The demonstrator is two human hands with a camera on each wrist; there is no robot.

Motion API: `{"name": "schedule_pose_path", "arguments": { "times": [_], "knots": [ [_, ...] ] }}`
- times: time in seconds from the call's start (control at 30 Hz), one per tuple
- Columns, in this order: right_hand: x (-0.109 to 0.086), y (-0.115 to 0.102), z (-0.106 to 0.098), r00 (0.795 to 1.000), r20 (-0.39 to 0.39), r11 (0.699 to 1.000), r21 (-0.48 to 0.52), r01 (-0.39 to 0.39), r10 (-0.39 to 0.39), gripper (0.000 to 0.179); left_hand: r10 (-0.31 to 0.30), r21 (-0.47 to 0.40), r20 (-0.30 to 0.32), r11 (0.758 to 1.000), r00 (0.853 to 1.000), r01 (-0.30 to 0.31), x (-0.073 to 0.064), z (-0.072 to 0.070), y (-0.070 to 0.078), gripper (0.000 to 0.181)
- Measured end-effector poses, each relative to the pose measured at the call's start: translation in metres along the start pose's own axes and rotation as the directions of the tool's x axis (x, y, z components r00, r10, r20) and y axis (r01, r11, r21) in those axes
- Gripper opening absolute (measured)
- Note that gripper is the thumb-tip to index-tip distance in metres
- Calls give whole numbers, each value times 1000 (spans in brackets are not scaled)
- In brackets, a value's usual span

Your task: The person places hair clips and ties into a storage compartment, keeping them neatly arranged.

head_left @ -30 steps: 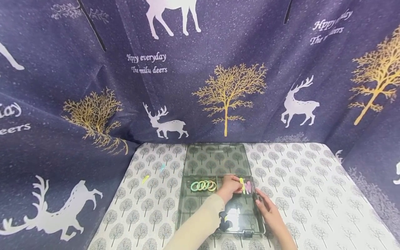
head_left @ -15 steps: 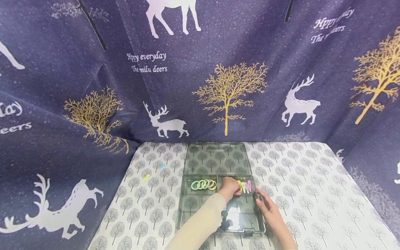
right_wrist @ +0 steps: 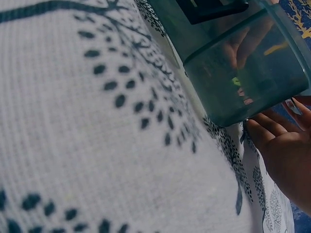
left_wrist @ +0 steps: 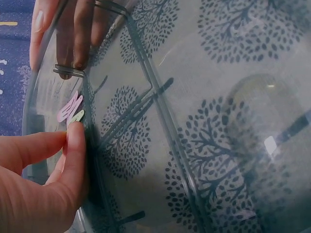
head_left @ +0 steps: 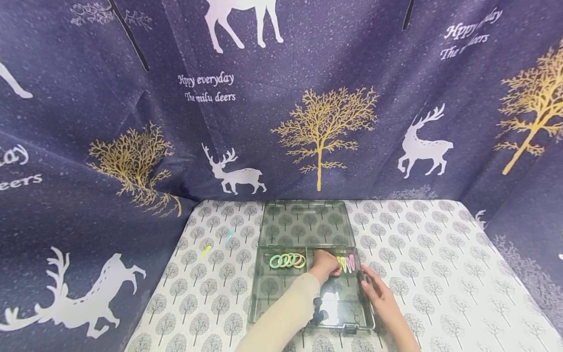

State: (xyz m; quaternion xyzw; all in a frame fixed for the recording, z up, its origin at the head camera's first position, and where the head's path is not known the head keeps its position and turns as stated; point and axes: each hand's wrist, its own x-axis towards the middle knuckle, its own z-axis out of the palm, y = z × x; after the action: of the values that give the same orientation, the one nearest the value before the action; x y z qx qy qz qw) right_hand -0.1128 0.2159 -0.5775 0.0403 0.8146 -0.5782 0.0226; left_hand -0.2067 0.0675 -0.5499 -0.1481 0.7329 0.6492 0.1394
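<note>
A dark translucent box (head_left: 281, 288) with compartments lies with its lid raised. In its back right compartment, pink hair clips (head_left: 350, 263) and yellow-green hair clips (head_left: 343, 264) stand in a row. My left hand (head_left: 324, 264) reaches into that compartment; in the left wrist view its thumb and index finger pinch at a yellow-green hair clip (left_wrist: 76, 117), partly hidden by the fingertips. Pink clips (left_wrist: 69, 108) lie just beyond. With fingers extended, my right hand (head_left: 381, 298) touches the box's right outer wall. The right wrist view has these fingers (right_wrist: 272, 127) against the box's corner.
Several pastel rings (head_left: 287, 260) overlap in the back left compartment. A yellow clip (head_left: 206, 251) and a light blue clip (head_left: 230, 235) lie on the tree-print cloth left of the box. The see-through lid (head_left: 306, 225) lies back behind the box. A dark curtain hangs behind.
My left hand has lowered the yellow-green clip and shifted it slightly left, into the row beside the others. The right hand stays at the box's side.
</note>
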Motion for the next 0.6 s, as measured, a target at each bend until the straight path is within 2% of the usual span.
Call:
{"name": "schedule_pose_path", "arguments": {
  "times": [0.4, 0.6],
  "knots": [
    [0, 1, 1, 1000, -8, 1000, 2, 7, -7, 51, -10, 5, -8, 1000, 1000, 10, 4, 1, -4, 26],
    [-1, 1, 1, 1000, -10, 1000, 12, 6, -5, 51, -2, -23, 18, 1000, 1000, 2, 4, -3, -2, 20]
  ]
}}
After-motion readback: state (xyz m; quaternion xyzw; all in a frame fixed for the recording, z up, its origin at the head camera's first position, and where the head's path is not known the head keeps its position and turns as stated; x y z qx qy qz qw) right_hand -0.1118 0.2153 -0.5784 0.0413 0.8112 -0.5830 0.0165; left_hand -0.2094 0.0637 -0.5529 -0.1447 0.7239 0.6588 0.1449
